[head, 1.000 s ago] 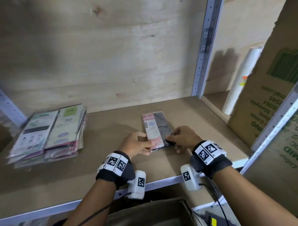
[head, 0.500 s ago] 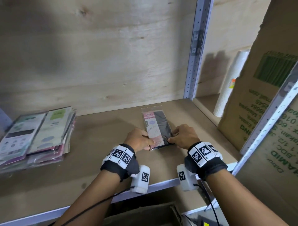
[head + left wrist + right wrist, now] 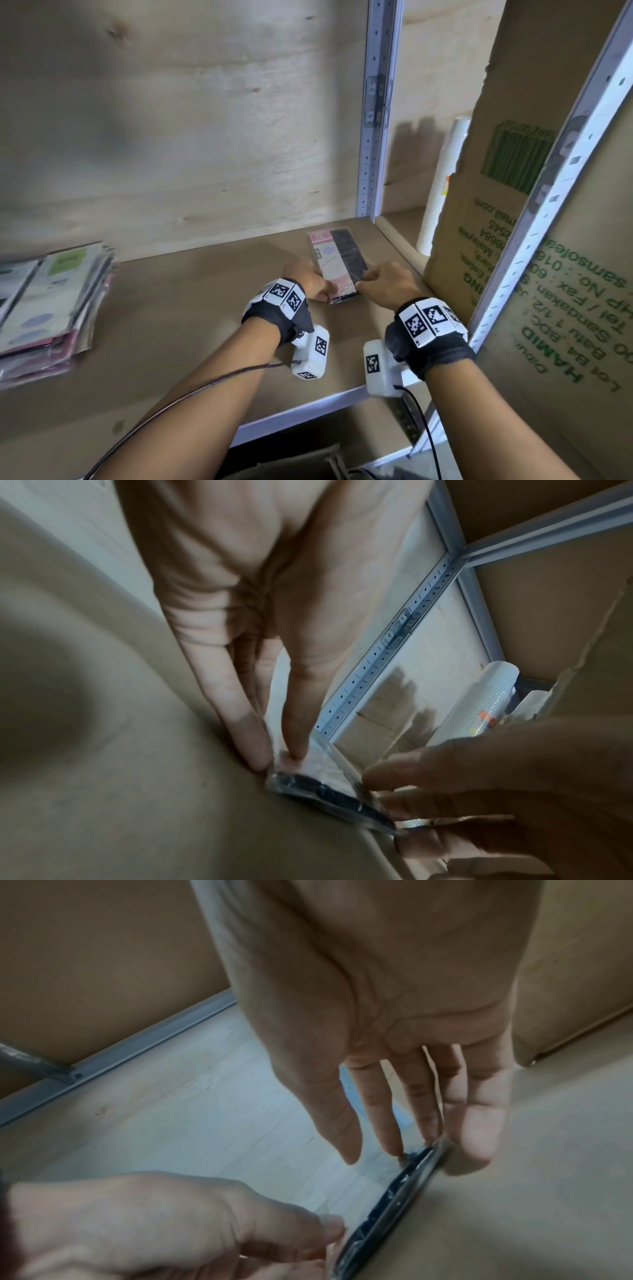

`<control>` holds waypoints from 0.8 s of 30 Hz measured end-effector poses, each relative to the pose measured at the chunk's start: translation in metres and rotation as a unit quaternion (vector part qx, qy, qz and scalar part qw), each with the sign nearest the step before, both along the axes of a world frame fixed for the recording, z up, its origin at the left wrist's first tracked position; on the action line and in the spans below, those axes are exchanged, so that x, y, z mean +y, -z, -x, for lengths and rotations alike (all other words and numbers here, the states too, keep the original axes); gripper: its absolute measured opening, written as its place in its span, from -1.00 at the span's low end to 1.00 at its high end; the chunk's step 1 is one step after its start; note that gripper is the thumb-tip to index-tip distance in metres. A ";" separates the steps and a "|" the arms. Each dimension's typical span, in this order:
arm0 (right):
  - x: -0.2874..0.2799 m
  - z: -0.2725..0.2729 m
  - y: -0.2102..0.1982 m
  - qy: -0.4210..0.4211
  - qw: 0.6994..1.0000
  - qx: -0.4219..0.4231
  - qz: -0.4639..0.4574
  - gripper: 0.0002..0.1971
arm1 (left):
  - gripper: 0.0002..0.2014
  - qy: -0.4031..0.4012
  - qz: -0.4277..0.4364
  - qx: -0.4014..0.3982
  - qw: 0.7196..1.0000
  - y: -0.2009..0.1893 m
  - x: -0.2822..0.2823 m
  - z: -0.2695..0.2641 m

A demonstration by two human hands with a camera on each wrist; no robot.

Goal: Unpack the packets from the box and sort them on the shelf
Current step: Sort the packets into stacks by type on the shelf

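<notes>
A clear packet (image 3: 337, 260) with a pink card and black contents lies flat on the brown shelf board (image 3: 205, 325), near the back right corner. My left hand (image 3: 323, 294) pinches its near left corner, thumb on top, as the left wrist view shows at the packet (image 3: 325, 791) and left hand (image 3: 277, 756). My right hand (image 3: 363, 287) touches the near right edge with straight fingers. In the right wrist view the right hand (image 3: 411, 1145) has fingertips on the packet (image 3: 387, 1204). A stack of packets (image 3: 51, 298) sits at the shelf's left.
A tall cardboard box (image 3: 496, 205) leans at the right, with a sleeve of white cups (image 3: 442, 192) behind it. A grey slotted post (image 3: 373, 120) stands at the back right corner. Another open carton (image 3: 291, 466) shows below the shelf's front edge.
Both hands have slid the packet a little toward the back right of the shelf, nearer the post. The left stack has not moved.
</notes>
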State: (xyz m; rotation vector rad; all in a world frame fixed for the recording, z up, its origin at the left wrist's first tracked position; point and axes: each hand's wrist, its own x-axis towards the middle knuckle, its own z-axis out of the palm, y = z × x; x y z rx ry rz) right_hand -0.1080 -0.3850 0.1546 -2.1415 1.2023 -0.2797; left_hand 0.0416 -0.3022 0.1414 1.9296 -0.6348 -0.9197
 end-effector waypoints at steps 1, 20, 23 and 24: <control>-0.003 0.001 0.000 0.003 1.000 0.002 0.001 -0.70 | -0.57 0.002 -0.002 0.003 1.000 0.001 -0.004 0.000; 0.055 -0.020 -0.019 -0.075 0.989 -0.127 -0.028 -0.86 | -0.86 -0.173 0.144 -0.032 0.974 -0.025 0.135 -0.070; 0.086 -0.037 -0.021 -0.136 0.978 -0.145 -0.057 -0.89 | -0.81 -0.207 0.144 -0.053 0.966 -0.029 0.200 -0.094; 0.095 -0.046 -0.021 -0.150 0.976 -0.144 -0.069 -0.88 | -0.81 -0.218 0.149 -0.064 0.962 -0.030 0.222 -0.103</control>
